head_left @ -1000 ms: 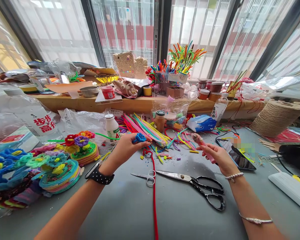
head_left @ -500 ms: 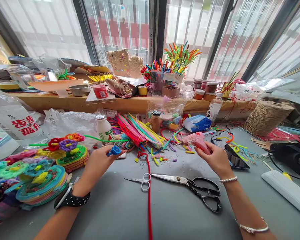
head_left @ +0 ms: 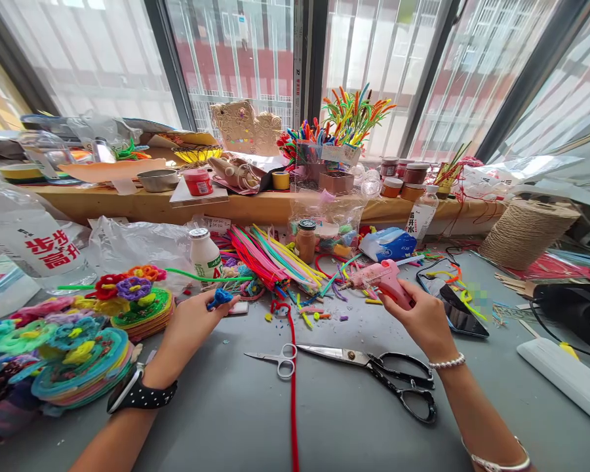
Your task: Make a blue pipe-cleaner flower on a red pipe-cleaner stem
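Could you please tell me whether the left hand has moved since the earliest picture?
Yes: the left hand has shifted left and slightly lower in the view, judged against the small scissors.

The one view looks from the person's head, forward and down across the bench (head_left: pixel 226 406). The left hand (head_left: pixel 191 324) and right hand (head_left: pixel 427 318) are fairly near it, the windows (head_left: pixel 368 59) farther off, across the top.

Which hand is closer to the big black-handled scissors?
Right. The right hand is close to the handles of the big scissors; the left hand is farther away, left of their blade tips.
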The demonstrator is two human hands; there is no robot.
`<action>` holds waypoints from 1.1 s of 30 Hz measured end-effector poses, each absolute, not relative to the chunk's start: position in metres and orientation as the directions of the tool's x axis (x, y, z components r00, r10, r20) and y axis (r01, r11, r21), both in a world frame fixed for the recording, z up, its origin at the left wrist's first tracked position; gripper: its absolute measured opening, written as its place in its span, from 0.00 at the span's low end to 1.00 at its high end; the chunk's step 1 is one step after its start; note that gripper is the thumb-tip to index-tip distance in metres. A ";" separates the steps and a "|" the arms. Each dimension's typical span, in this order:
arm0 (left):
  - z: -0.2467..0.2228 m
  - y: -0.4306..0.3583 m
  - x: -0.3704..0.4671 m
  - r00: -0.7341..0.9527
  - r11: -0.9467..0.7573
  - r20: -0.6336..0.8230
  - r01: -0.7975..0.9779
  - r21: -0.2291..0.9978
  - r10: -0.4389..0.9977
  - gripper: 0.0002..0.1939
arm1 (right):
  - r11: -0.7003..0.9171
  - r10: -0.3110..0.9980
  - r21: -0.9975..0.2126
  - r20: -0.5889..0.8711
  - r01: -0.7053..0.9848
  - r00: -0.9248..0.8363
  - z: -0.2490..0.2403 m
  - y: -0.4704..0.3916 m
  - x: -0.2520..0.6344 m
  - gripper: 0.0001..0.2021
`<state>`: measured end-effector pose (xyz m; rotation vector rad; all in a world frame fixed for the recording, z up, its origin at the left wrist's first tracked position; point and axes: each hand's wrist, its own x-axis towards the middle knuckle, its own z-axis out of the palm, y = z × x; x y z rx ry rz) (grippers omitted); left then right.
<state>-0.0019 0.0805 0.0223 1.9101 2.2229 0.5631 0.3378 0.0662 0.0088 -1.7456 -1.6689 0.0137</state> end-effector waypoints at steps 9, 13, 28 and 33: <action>0.027 0.076 -0.002 -0.154 0.114 0.076 0.918 0.380 0.985 0.21 | 0.175 0.848 -0.517 0.512 0.838 0.139 0.008 0.059 0.312 0.27; 0.026 0.078 -0.003 -0.182 0.132 0.087 0.905 0.404 0.979 0.19 | 0.183 0.860 -0.541 0.493 0.821 0.132 0.007 0.059 0.310 0.27; 0.053 0.069 0.038 -0.038 -0.234 0.458 0.820 0.522 0.888 0.14 | 0.118 0.849 -0.564 0.484 0.817 0.211 0.005 0.059 0.312 0.21; 0.039 0.060 0.083 0.219 -0.398 0.454 0.849 0.348 0.864 0.10 | 0.113 0.821 -0.573 0.514 0.812 0.248 0.009 0.056 0.312 0.20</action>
